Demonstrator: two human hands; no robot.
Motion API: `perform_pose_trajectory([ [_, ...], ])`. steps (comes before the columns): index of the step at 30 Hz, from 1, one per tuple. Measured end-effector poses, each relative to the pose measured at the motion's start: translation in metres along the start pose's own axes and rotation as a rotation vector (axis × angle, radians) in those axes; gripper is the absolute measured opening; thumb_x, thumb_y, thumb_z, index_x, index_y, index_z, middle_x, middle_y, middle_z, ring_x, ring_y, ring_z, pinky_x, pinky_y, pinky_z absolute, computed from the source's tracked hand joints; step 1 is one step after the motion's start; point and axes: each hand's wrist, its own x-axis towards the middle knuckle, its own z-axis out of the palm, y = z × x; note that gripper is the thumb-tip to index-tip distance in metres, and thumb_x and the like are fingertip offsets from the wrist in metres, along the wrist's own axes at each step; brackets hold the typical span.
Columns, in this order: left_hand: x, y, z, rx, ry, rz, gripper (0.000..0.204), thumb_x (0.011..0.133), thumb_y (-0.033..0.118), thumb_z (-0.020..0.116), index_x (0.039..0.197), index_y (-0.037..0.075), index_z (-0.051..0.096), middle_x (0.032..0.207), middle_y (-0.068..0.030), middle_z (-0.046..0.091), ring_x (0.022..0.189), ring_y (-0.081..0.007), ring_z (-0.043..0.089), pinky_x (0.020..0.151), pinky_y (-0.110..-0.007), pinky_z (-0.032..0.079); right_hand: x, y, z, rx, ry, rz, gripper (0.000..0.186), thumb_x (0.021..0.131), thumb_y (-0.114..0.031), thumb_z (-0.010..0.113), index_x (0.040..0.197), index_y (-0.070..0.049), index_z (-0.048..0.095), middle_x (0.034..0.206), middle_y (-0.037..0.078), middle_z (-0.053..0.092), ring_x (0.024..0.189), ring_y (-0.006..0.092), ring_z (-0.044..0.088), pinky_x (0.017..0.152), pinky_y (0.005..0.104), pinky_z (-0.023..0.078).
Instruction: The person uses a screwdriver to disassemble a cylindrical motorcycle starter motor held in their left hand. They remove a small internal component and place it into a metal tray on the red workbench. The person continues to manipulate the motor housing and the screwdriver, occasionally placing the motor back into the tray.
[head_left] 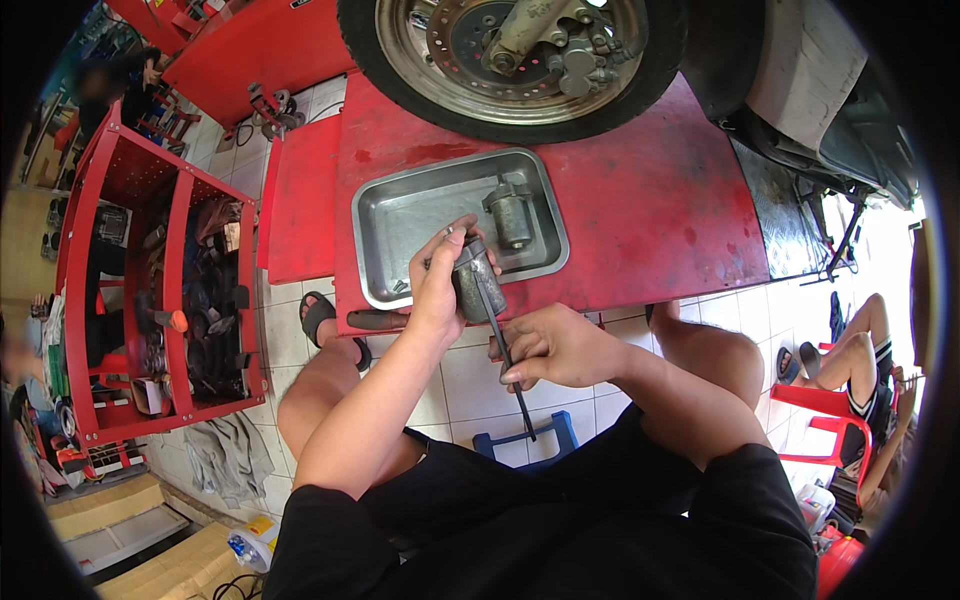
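My left hand (pixel 438 275) is wrapped round a starter motor (pixel 478 292), a worn grey metal cylinder, and holds it tilted above the near rim of a metal tray (pixel 385 240). My right hand (pixel 560 348) grips a long thin dark rod-like tool (pixel 521 402). One end of the rod lies against the motor's side or just in front of it; I cannot tell whether they touch. Its other end points down toward my knees. A second starter motor (pixel 512 218) of similar shape lies in the right part of the tray.
The tray stands on a red lift table (pixel 640 210), below a scooter wheel (pixel 520 125) with a brake disc. A dark handle (pixel 376 319) lies at the table's near edge. To the left stands a red tool cart (pixel 180 290). A blue stool (pixel 560 432) is between my legs; another person sits at the right.
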Motion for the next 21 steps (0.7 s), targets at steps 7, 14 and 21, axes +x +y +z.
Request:
perform_pose_trajectory([
  [7, 0.006, 0.0, -0.005, -0.073, 0.016, -0.052, 0.049, 0.095, 0.033, 0.051, 0.128, -0.003, 0.051, 0.102, -0.0096, 0.057, 0.081, -0.0211, 0.062, 0.073, -0.035, 0.055, 0.003, 0.003, -0.004, -0.187, 0.004, -0.009, 0.027, 0.087, -0.014, 0.075, 0.095, 0.009, 0.062, 0.073, 0.009, 0.065, 0.076, 0.0122, 0.066, 0.069, 0.0284, 0.054],
  [14, 0.009, -0.008, -0.005, -0.129, 0.028, -0.094, 0.048, 0.094, 0.034, 0.052, 0.126, -0.002, 0.052, 0.102, -0.0096, 0.058, 0.081, -0.0213, 0.062, 0.074, -0.036, 0.055, -0.005, -0.009, -0.001, 0.22, -0.052, 0.06, 0.023, 0.089, -0.01, 0.07, 0.101, 0.008, 0.061, 0.084, 0.012, 0.07, 0.084, 0.0146, 0.068, 0.071, 0.0281, 0.053],
  [21, 0.009, -0.011, -0.011, -0.164, 0.018, -0.076, 0.045, 0.094, 0.031, 0.055, 0.125, -0.001, 0.053, 0.098, -0.01, 0.061, 0.08, -0.0225, 0.064, 0.074, -0.038, 0.057, 0.002, -0.016, -0.008, -0.194, -0.067, 0.1, 0.024, 0.087, -0.015, 0.076, 0.095, 0.006, 0.067, 0.083, 0.008, 0.07, 0.082, 0.0116, 0.068, 0.066, 0.0248, 0.051],
])
